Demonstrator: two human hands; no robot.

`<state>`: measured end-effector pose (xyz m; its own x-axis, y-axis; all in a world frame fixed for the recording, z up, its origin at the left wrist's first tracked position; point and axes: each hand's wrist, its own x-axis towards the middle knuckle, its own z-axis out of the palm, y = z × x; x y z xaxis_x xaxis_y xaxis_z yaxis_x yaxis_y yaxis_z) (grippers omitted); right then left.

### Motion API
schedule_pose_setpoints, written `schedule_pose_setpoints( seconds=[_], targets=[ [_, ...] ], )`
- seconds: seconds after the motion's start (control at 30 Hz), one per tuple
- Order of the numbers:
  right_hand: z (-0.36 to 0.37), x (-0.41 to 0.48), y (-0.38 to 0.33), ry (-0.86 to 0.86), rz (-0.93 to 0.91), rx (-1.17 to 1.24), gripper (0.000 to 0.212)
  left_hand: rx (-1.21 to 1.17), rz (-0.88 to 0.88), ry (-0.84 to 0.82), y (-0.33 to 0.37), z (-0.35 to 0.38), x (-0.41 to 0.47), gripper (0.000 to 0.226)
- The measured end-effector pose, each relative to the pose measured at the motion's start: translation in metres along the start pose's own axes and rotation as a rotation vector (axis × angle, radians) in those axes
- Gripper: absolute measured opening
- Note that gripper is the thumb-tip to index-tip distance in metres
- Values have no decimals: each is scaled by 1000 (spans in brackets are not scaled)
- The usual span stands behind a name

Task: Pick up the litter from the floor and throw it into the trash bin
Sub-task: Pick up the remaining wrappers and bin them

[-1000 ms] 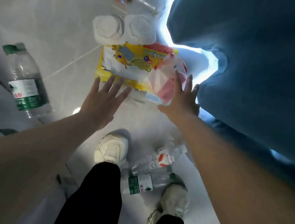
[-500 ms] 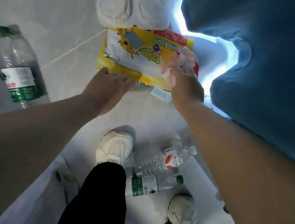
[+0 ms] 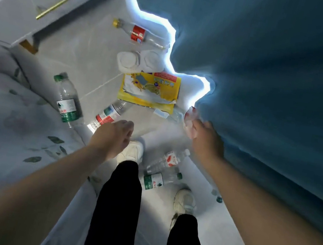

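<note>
– Beside the blue fabric [image 3: 272, 77], what did our right hand [image 3: 207, 140] hold?
– Its fingers [image 3: 196, 127] were clenched round a crumpled red-and-white wrapper [image 3: 189, 120], up clear of the floor [image 3: 79, 47].
– And our left hand [image 3: 113, 135]?
– We held nothing in it; its fingers hung loosely curled over a red-labelled bottle [image 3: 108, 114].
– What other litter lay about?
– A yellow packet [image 3: 150, 90] lay on the floor ahead of both hands' fingers, roughly between them; a green-labelled bottle [image 3: 67, 101] lay left of our left fingers, a third bottle [image 3: 168, 159] near our shoes [image 3: 131, 151].
</note>
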<state>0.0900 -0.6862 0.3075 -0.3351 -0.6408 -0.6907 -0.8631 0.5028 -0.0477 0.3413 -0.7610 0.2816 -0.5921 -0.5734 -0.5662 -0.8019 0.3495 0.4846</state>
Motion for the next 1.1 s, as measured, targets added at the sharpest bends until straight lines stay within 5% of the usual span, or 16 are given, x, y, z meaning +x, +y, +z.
schedule_pose_setpoints(
  seconds=[0.17, 0.33, 0.53, 0.8, 1.1],
  targets=[
    [-73, -107, -17, 3, -56, 158, 36, -117, -87, -39, 60, -72, -62, 18],
    [-151, -198, -43, 84, -58, 151, 69, -250, -76, 94, 118, -147, -123, 14],
    [-191, -307, -41, 272, -73, 353, 21, -332, -33, 232, 182, -194, -196, 20],
    [-182, -432, 32, 463, 65, 523, 30, -259, 149, 220, 281, -186, -273, 22],
    [-97, -562, 131, 694, 227, 863, 11, -242, 339, 199, 383, -101, -368, 23]
  ],
)
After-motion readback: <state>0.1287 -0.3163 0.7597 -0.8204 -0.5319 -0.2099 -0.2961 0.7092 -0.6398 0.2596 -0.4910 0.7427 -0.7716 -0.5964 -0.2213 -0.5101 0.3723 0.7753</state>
